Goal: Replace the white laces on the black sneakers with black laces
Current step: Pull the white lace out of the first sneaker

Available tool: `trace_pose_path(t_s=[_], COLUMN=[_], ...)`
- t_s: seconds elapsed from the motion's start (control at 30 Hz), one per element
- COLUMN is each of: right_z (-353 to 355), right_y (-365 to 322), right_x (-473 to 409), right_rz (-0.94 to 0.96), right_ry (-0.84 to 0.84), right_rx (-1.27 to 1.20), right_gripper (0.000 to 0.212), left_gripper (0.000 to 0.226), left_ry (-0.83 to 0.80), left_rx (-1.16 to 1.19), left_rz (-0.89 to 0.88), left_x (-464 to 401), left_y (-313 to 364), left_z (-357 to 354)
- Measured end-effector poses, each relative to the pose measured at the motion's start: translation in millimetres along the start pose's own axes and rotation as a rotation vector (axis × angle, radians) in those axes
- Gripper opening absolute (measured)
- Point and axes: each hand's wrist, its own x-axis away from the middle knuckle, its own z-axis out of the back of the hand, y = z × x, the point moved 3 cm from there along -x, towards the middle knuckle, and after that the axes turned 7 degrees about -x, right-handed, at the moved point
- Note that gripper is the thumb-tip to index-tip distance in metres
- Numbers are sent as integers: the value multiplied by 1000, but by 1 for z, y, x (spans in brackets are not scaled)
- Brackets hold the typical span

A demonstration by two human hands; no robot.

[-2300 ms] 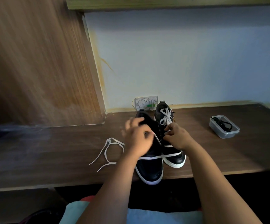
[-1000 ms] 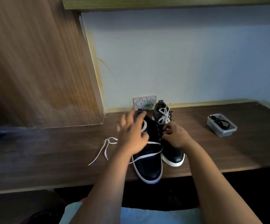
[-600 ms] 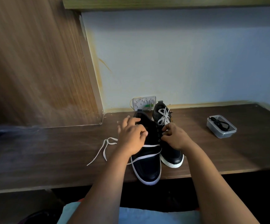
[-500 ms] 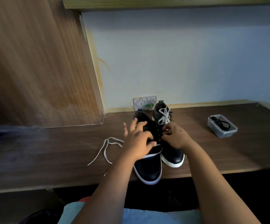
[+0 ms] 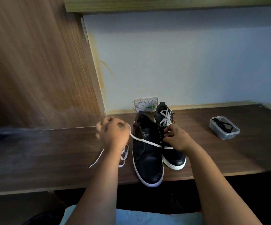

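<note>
Two black sneakers with white soles stand side by side on the dark wooden desk [image 5: 50, 151]. The left sneaker [image 5: 147, 158] has most of its eyelets bare. A white lace [image 5: 145, 141] runs taut across it from my left hand [image 5: 114, 135], which grips it left of the shoe, to the shoe's right eyelets. The lace's loose end [image 5: 97, 161] trails on the desk. My right hand [image 5: 177, 139] holds the right sneaker [image 5: 173, 158] at its eyelets. That shoe keeps its white lace [image 5: 164, 118] near the top.
A clear plastic box [image 5: 224, 129] with black laces in it sits on the desk at the right. A white wall socket [image 5: 146, 104] is behind the shoes. A wooden panel [image 5: 34, 62] rises on the left. The desk's front edge runs just under the shoe toes.
My left hand has moved off the left sneaker to the left, drawing the white lace out taut across the shoe. My right hand stays at the right sneaker.
</note>
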Motion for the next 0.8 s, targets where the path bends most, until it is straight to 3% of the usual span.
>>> trace_pose_path(t_s=[0.1, 0.17, 0.27, 0.33, 0.47, 0.5, 0.57, 0.63, 0.67, 0.73, 0.8], right_z=[-1, -1, 0, 1, 2, 2, 1, 1, 0, -2, -3], right_y=[-2, -2, -1, -1, 1, 1, 1, -1, -2, -5, -14], right_x=[0, 1, 2, 2, 3, 3, 2, 1, 1, 3, 7], right_rz=[1, 6, 4, 11, -1, -4, -5, -8, -12, -19, 6], right_ry=[6, 5, 2, 2, -11, -9, -8, -17, -21, -18, 27], right_rx=[0, 3, 2, 8, -3, -10, -8, 1, 3, 23, 84], right_gripper=[22, 23, 24, 24, 22, 22, 22, 22, 22, 23, 28], left_gripper=[35, 30, 18, 11, 11, 11, 15, 21, 32, 70, 97], left_ry=[-247, -337, -318, -259, -82, -34, -85, -331, -461, -645, -728], left_rx=[-189, -253, -233, -81, 546, 549, 142, -322, -445, -508, -477], left_rz=[-434, -658, -720, -601, -34, 27, -26, -58, -16, 124, 233], left_x=[23, 43, 56, 45, 3, -2, -8, -4, 2, 10, 14], left_y=[22, 36, 39, 37, 14, 8, 1, -7, -11, -21, -32], left_z=[-29, -47, -63, -60, -27, -16, -3, -6, -11, -20, -30])
